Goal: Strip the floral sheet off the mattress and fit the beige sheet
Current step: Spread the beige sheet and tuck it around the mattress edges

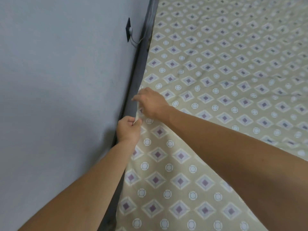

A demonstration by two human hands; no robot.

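Pinching the beige sheet [208, 100] edge by the wall [58, 80], both grips, left hand [129, 129] and right hand [150, 102], hide their fingertips.

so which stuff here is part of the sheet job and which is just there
In the job: beige sheet, both hands gripping its edge, left hand, right hand, and the grey mattress side.
Just there: wall, wall socket, white cable.

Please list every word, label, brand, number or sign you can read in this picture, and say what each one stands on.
None: no readable text anywhere in this view.
Sheet: only a printed pattern of diamonds and circles, no letters.
Wall: plain, no writing.
Socket plate on the wall: dark, seen edge-on, no marking legible.
Left hand and right hand, gripping the sheet's edge: nothing written on them.
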